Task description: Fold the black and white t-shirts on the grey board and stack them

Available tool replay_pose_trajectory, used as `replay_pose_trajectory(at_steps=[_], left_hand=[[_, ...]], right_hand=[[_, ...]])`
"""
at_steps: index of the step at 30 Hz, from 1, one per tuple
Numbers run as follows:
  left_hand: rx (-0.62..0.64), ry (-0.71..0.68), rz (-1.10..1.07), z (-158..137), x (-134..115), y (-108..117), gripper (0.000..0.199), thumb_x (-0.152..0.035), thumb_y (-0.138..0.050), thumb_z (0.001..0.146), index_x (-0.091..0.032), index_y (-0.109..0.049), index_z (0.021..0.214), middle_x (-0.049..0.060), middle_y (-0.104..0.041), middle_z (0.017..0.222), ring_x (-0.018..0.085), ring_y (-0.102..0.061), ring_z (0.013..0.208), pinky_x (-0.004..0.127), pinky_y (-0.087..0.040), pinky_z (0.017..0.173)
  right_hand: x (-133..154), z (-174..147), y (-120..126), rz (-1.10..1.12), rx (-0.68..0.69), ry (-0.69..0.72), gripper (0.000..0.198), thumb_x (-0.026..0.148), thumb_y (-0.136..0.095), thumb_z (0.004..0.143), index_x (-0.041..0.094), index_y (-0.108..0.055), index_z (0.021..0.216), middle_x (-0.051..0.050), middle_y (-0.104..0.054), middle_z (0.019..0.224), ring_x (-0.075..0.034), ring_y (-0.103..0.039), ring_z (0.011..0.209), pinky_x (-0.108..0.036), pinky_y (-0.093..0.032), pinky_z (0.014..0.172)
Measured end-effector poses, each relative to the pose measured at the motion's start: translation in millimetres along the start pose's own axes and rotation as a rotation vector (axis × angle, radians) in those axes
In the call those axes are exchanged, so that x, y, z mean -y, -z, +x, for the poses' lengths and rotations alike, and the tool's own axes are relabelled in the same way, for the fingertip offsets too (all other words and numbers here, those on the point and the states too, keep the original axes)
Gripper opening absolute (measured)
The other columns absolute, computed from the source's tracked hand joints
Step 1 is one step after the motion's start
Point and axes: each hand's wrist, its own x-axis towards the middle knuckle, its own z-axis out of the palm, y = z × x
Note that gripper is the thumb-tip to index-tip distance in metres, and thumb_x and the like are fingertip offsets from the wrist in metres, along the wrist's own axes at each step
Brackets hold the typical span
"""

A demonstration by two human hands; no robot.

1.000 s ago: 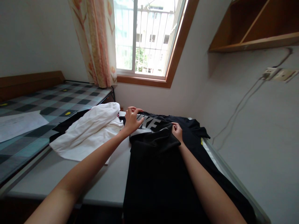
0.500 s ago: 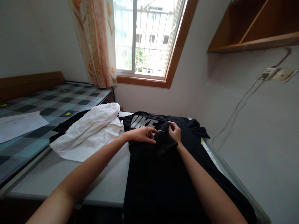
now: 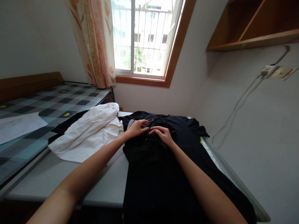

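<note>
A black T-shirt (image 3: 149, 183) lies spread on a white-topped table, its upper part bunched and folded over. Only a sliver of its pale print shows beside my left hand (image 3: 137, 128). That hand rests on the bunched cloth, thumb and fingers apart. Close to it, my right hand (image 3: 163, 135) lies on the same cloth with fingers stretched toward the left one. Their fingertips nearly meet. Any cloth under the fingertips is hard to make out. Behind and to the right, more dark cloth with a short sleeve (image 3: 196, 127) is spread out.
White clothing (image 3: 86, 137) lies left of the black T-shirt on the white table (image 3: 105, 183). Further left is a bed with a checked cover (image 3: 81, 96) and a paper sheet (image 3: 21, 126). A wall socket (image 3: 267, 71) with a cable is at right, below a wooden shelf (image 3: 252, 42).
My right hand has moved left, carrying the cloth it pinched, and its fingers have straightened. The white lettering is now mostly covered. My left hand has shifted slightly left and away from me.
</note>
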Motion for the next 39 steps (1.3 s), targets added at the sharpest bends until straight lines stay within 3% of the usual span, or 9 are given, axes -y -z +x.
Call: replay_pose_trajectory(at_steps=[6, 9, 12, 18, 24, 29, 31, 34, 39], left_hand=[[0.134, 0.093, 0.091, -5, 0, -1, 0.043, -0.052, -0.061, 0.082, -0.017, -0.07, 0.106, 0.008, -0.074, 0.09, 0.021, -0.068, 0.08, 0.028, -0.05, 0.069], [0.179, 0.051, 0.131, -8, -6, 2, 0.058, -0.055, -0.07, 0.073, -0.018, -0.066, 0.118, 0.009, -0.072, 0.102, 0.024, -0.067, 0.085, 0.03, -0.05, 0.071], [0.177, -0.025, 0.149, -9, -7, 2, 0.049, -0.033, -0.07, 0.077, -0.023, -0.062, 0.124, 0.006, -0.07, 0.107, 0.021, -0.066, 0.091, 0.03, -0.05, 0.079], [-0.182, -0.041, 0.276, -10, 18, -10, 0.025, -0.018, -0.049, 0.09, -0.023, -0.07, 0.103, 0.005, -0.064, 0.101, 0.021, -0.059, 0.098, 0.035, -0.046, 0.092], [-0.517, 0.094, 0.232, -11, 48, -14, 0.018, -0.015, -0.055, 0.085, -0.02, -0.07, 0.094, 0.007, -0.053, 0.1, 0.023, -0.053, 0.098, 0.039, -0.044, 0.096], [-0.63, 0.23, 0.176, -9, 55, -12, 0.021, -0.008, -0.053, 0.079, -0.019, -0.069, 0.088, 0.008, -0.049, 0.099, 0.024, -0.053, 0.1, 0.042, -0.043, 0.098], [-0.629, 0.243, 0.207, -12, 53, -12, 0.032, -0.002, -0.049, 0.075, -0.02, -0.069, 0.093, 0.008, -0.05, 0.102, 0.025, -0.054, 0.103, 0.043, -0.042, 0.098], [-0.565, 0.092, 0.259, -16, 42, -11, 0.05, 0.005, -0.043, 0.071, -0.024, -0.069, 0.104, 0.009, -0.053, 0.117, 0.025, -0.051, 0.116, 0.044, -0.04, 0.101], [-0.239, -0.278, 0.069, -17, 0, -1, 0.034, -0.003, -0.042, 0.08, -0.023, -0.069, 0.081, 0.004, -0.068, 0.104, 0.02, -0.06, 0.109, 0.039, -0.043, 0.099]], right_hand=[[-23, 8, 24, -0.175, -0.53, 0.078, 0.03, 0.035, -0.05, 0.081, 0.017, -0.07, 0.095, -0.009, -0.071, 0.087, -0.02, -0.065, 0.077, -0.034, -0.052, 0.072], [-38, 9, 41, -0.29, -0.602, 0.068, 0.031, 0.032, -0.047, 0.08, 0.015, -0.07, 0.093, -0.01, -0.069, 0.087, -0.021, -0.063, 0.076, -0.034, -0.05, 0.069], [-50, 10, 53, -0.283, -0.633, -0.006, 0.033, 0.034, -0.046, 0.079, 0.014, -0.069, 0.092, -0.009, -0.069, 0.08, -0.02, -0.062, 0.069, -0.035, -0.05, 0.068], [-64, 10, 62, -0.347, -0.771, -0.076, 0.035, 0.034, -0.046, 0.077, 0.014, -0.068, 0.094, -0.011, -0.068, 0.089, -0.02, -0.061, 0.072, -0.036, -0.051, 0.073], [-66, 8, 63, -0.45, -0.743, -0.199, 0.035, 0.044, -0.052, 0.076, 0.016, -0.07, 0.088, -0.012, -0.068, 0.084, -0.022, -0.061, 0.071, -0.038, -0.05, 0.074], [-67, 6, 61, -0.514, -0.691, -0.216, 0.036, 0.047, -0.055, 0.075, 0.019, -0.07, 0.09, -0.011, -0.067, 0.091, -0.026, -0.062, 0.084, -0.04, -0.049, 0.081], [-69, 5, 61, -0.546, -0.678, -0.199, 0.029, 0.042, -0.055, 0.074, 0.02, -0.07, 0.087, -0.01, -0.066, 0.094, -0.025, -0.062, 0.088, -0.04, -0.048, 0.085], [-71, 5, 61, -0.554, -0.658, -0.186, 0.024, 0.037, -0.054, 0.074, 0.02, -0.068, 0.085, -0.009, -0.065, 0.093, -0.024, -0.061, 0.089, -0.04, -0.048, 0.087], [-73, 7, 61, -0.503, -0.639, -0.1, 0.02, 0.034, -0.055, 0.074, 0.019, -0.064, 0.084, -0.009, -0.063, 0.087, -0.023, -0.059, 0.086, -0.041, -0.047, 0.088]])
